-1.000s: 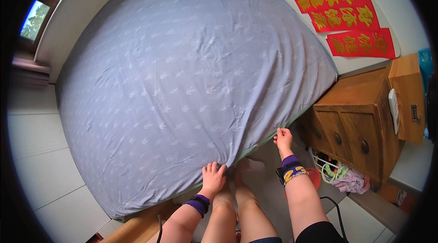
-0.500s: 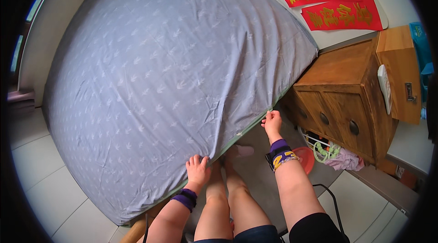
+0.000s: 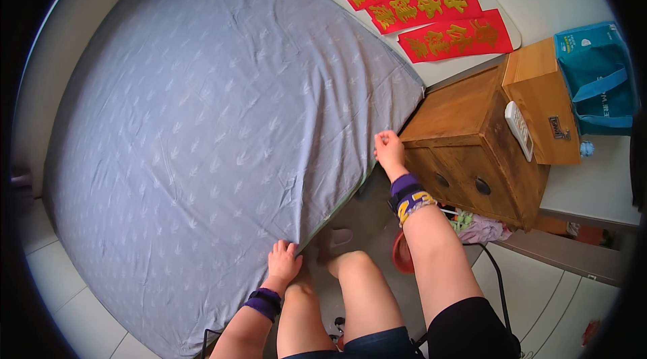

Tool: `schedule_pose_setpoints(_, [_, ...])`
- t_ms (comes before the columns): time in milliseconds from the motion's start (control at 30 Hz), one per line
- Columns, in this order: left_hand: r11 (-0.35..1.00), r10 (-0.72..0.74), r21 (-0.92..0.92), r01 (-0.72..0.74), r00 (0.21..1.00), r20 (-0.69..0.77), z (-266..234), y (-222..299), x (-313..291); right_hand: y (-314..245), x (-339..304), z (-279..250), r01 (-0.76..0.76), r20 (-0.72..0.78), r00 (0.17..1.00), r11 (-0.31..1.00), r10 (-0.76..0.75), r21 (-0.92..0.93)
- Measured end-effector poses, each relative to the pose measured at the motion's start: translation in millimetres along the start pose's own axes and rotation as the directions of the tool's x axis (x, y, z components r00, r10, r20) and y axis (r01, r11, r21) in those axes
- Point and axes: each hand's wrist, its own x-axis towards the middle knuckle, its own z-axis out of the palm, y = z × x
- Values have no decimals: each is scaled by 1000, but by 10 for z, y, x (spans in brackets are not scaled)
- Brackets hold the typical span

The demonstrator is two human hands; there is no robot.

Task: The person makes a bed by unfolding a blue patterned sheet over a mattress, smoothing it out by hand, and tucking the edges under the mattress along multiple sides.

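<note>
A grey-blue bed sheet (image 3: 195, 137) with a pale leaf pattern covers the mattress, its green-edged border running along the near side. My left hand (image 3: 284, 263) is at that border, fingers bent over the fabric and closed on it; a long crease runs up from its fingertips. Farther right, close to the bed's corner by the cabinet, my right hand (image 3: 389, 150) is closed in a pinch at the sheet's edge. Its fingertips partly hide the cloth they hold. Purple bands circle both wrists.
A wooden cabinet (image 3: 465, 137) stands right of the bed, with a white remote (image 3: 519, 131) and a wooden box (image 3: 541, 100) on top. Behind are a teal bag (image 3: 600, 79) and red paper banners (image 3: 458, 36). A red basin (image 3: 402, 252) and black cable (image 3: 500, 291) are below.
My right hand has moved farther along the sheet's edge toward the cabinet-side corner. The left hand stays at the border, its fingers more bent. The view has shifted right and my knees are more bent.
</note>
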Motion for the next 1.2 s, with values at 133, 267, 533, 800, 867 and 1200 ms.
schedule_pose_setpoints(133, [996, 52, -71, -53, 998, -21, -118, 245, 258, -83, 822, 83, 148, -56, 986, 983, -155, -107])
schedule_pose_setpoints(267, [979, 92, -173, -105, 992, -82, -122, 479, 645, -105, 1730, 33, 242, -212, 929, 931, -305, -274])
schedule_pose_setpoints(533, [961, 41, -263, -86, 984, -171, -30, 855, 1104, 39, 2808, -590, 33, -275, 933, 819, -230, -573])
schedule_pose_setpoints(800, [962, -14, -269, -36, 983, -182, -36, 939, 1170, 149, 3075, -607, -240, -8, 964, 858, 266, -455])
schedule_pose_setpoints(867, [970, 1, -237, -55, 975, -224, -18, 964, 1205, 300, 3167, -557, -374, -18, 925, 902, 380, -217])
schedule_pose_setpoints(1200, [1000, 4, 2, -4, 998, -67, 261, 1162, 1369, 322, 3150, -345, -346, -430, 896, 783, 112, -517])
